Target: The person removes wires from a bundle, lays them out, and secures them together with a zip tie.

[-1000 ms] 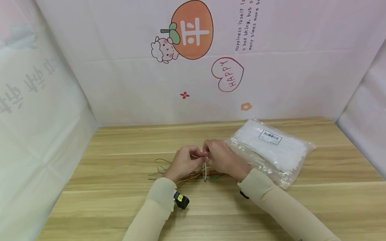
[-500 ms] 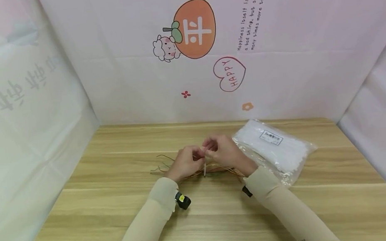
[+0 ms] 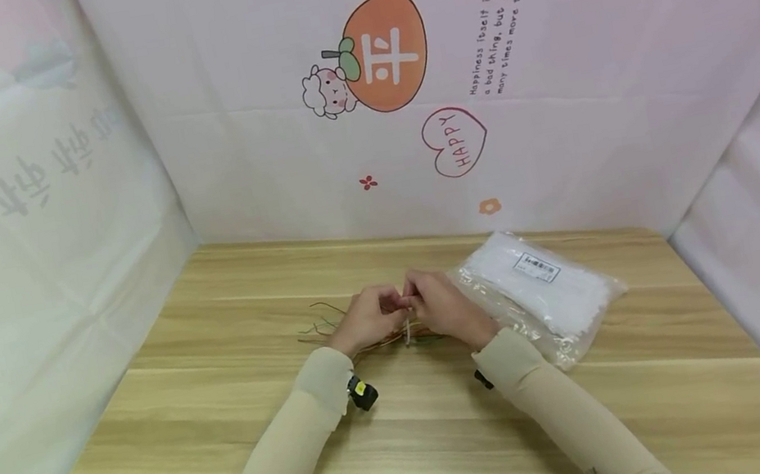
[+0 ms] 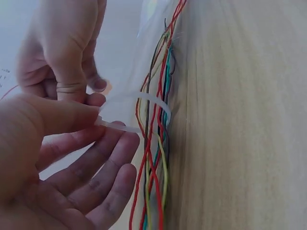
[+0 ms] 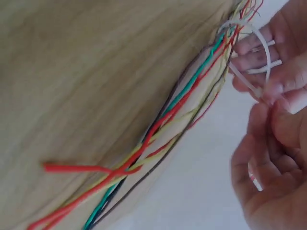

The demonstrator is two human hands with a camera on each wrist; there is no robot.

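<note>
A white cable tie (image 4: 156,99) makes a loose loop around a bundle of thin wires (image 5: 194,88), red, yellow, green and dark. My left hand (image 3: 367,322) pinches the tie between thumb and forefinger, its other fingers loosely bent beneath. Fingertips of my right hand (image 3: 439,306) meet the left ones and pinch the tie where its ends come together. The pinched end is mostly hidden by the fingers. In the right wrist view, short white strips (image 5: 266,67) also show across the left fingers.
A clear plastic bag (image 3: 540,282) of white contents, with a barcode label, lies right of the hands on the wooden table (image 3: 384,452). Loose wire ends (image 3: 316,330) fan out at the left. Printed cloth (image 3: 264,164) walls the back and sides.
Half a second ago my right hand stood slightly higher with its fingers more spread; now its fingertips are back together against the left hand's. The left hand has hardly moved.
</note>
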